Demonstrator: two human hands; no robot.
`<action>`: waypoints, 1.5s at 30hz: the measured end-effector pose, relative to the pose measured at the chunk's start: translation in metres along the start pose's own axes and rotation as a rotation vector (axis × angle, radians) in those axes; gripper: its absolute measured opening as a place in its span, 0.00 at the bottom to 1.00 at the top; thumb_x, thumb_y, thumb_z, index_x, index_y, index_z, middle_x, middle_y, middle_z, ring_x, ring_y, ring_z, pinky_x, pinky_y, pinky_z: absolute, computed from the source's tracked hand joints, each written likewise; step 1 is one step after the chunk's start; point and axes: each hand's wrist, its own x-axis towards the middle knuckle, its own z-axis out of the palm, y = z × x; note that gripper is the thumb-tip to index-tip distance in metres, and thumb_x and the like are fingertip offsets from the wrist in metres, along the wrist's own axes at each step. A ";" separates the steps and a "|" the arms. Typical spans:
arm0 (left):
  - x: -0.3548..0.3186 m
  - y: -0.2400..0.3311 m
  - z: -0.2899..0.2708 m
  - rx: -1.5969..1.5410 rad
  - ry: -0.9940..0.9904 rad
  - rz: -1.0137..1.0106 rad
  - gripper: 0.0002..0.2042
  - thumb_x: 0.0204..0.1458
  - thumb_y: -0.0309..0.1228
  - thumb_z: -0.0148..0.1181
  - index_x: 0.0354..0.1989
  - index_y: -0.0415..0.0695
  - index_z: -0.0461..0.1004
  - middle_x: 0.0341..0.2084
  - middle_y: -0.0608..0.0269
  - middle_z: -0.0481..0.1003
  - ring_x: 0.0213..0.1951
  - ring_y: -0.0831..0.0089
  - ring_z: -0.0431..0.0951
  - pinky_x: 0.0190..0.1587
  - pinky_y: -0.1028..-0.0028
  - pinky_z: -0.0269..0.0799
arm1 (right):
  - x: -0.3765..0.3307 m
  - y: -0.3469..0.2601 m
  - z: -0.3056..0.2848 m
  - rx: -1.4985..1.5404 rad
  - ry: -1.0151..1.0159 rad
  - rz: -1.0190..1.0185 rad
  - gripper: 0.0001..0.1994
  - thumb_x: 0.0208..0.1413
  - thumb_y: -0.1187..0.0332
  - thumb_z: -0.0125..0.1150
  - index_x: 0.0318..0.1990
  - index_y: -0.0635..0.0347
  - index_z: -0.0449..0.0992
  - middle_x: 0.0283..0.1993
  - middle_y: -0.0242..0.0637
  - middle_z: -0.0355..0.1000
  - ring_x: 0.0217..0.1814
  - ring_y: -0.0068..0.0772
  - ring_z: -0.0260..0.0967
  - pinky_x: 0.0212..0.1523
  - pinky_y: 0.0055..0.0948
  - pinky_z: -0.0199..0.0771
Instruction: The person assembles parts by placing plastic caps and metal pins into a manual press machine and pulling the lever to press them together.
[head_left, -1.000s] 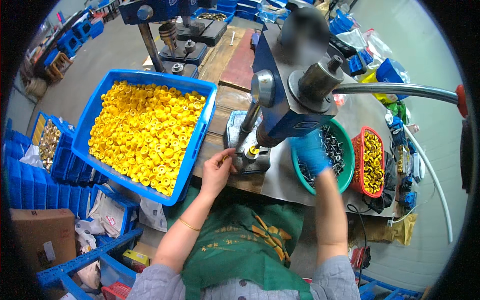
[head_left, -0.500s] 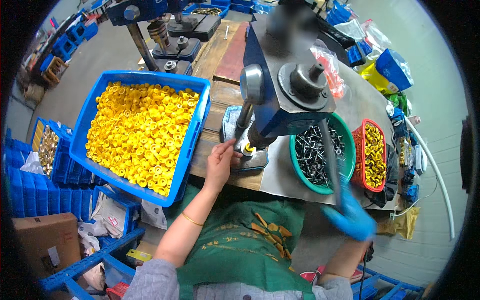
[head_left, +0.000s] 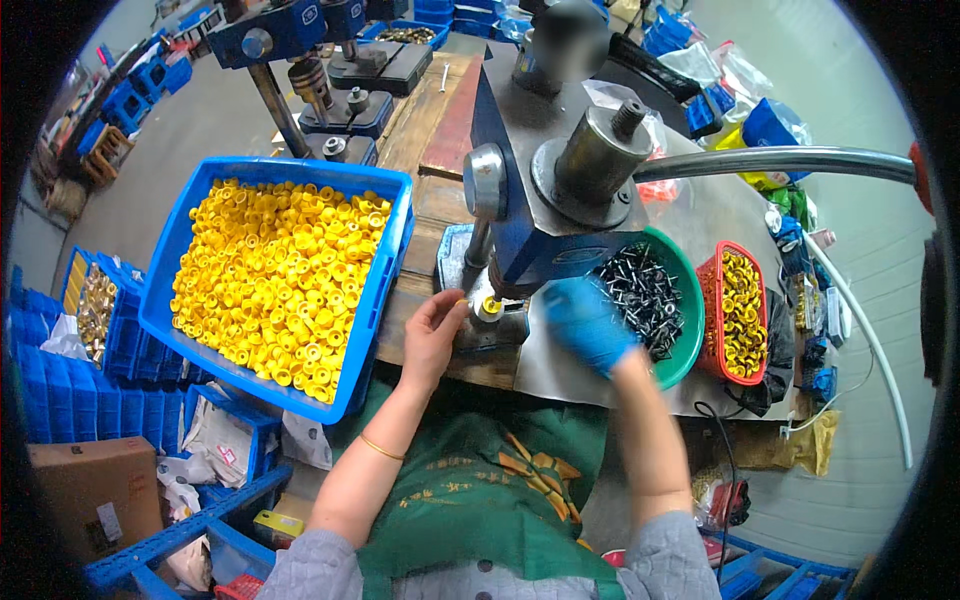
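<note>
The surface (head_left: pixel 440 205) carries what I work among, and I do best with stock lying on either side of me. The press (head_left: pixel 545 230) stands straight ahead, its lever (head_left: pixel 780 163) reaching right with no hand on it; that suits me while fingers are near the base (head_left: pixel 512 328). The tray (head_left: pixel 372 310) of yellow caps (head_left: pixel 280 290) sits to my left, the bowl (head_left: pixel 685 320) of dark pins (head_left: pixel 640 300) right of the press, and the basket (head_left: pixel 711 320) of yellow pieces (head_left: pixel 742 310) just beyond.

My right grip (head_left: pixel 590 325), gloved in blue, is blurred between press and bowl; I cannot tell whether it is apart or clamped on something. Near the metal, slower is better. My left grip (head_left: pixel 432 340) is beside the base, thumb and forefinger nearly together; whether they pinch anything I cannot tell.

Smallest, one cap (head_left: pixel 491 306) sits just under the spindle (head_left: pixel 494 280). I should check it lies flat and centred, steady it only from the side, and keep fingertips out from beneath.
</note>
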 end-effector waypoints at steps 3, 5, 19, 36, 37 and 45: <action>0.004 0.003 0.003 0.125 -0.008 0.041 0.11 0.49 0.26 0.55 0.41 0.37 0.70 0.30 0.68 0.72 0.32 0.84 0.70 0.36 0.85 0.64 | 0.012 0.013 0.083 -0.098 0.353 -0.328 0.09 0.44 0.67 0.56 0.31 0.62 0.70 0.32 0.48 0.66 0.37 0.53 0.62 0.40 0.39 0.63; 0.008 0.000 0.003 0.102 0.021 0.083 0.10 0.49 0.27 0.56 0.40 0.37 0.71 0.31 0.69 0.72 0.33 0.85 0.69 0.36 0.85 0.64 | 0.014 0.026 0.091 -0.112 0.316 -0.273 0.11 0.43 0.67 0.57 0.33 0.63 0.71 0.34 0.49 0.67 0.38 0.53 0.62 0.40 0.40 0.63; -0.014 0.017 0.016 1.113 -0.111 0.845 0.10 0.40 0.28 0.58 0.33 0.44 0.71 0.34 0.63 0.71 0.37 0.63 0.69 0.36 0.67 0.66 | 0.150 0.135 -0.044 -0.608 0.604 0.155 0.15 0.46 0.59 0.53 0.41 0.51 0.73 0.31 0.44 0.71 0.37 0.42 0.68 0.42 0.40 0.64; 0.104 0.123 -0.172 1.674 -0.143 0.632 0.08 0.38 0.23 0.52 0.29 0.40 0.71 0.29 0.53 0.73 0.38 0.55 0.69 0.41 0.63 0.65 | -0.098 0.080 -0.023 0.307 0.682 0.201 0.10 0.52 0.76 0.50 0.42 0.64 0.72 0.42 0.37 0.71 0.46 0.28 0.66 0.49 0.26 0.63; 0.101 0.128 -0.167 1.715 -0.153 0.584 0.08 0.37 0.23 0.53 0.30 0.41 0.71 0.28 0.53 0.73 0.37 0.54 0.69 0.40 0.62 0.65 | -0.102 0.085 -0.023 0.289 0.674 0.206 0.10 0.52 0.76 0.50 0.42 0.64 0.72 0.42 0.38 0.71 0.46 0.28 0.66 0.49 0.26 0.63; 0.105 0.122 -0.172 1.770 -0.067 0.633 0.13 0.37 0.23 0.53 0.36 0.42 0.73 0.29 0.56 0.74 0.39 0.58 0.70 0.40 0.66 0.68 | -0.108 0.094 -0.020 -0.161 0.403 0.128 0.11 0.44 0.72 0.58 0.38 0.56 0.74 0.32 0.40 0.71 0.35 0.40 0.67 0.38 0.32 0.66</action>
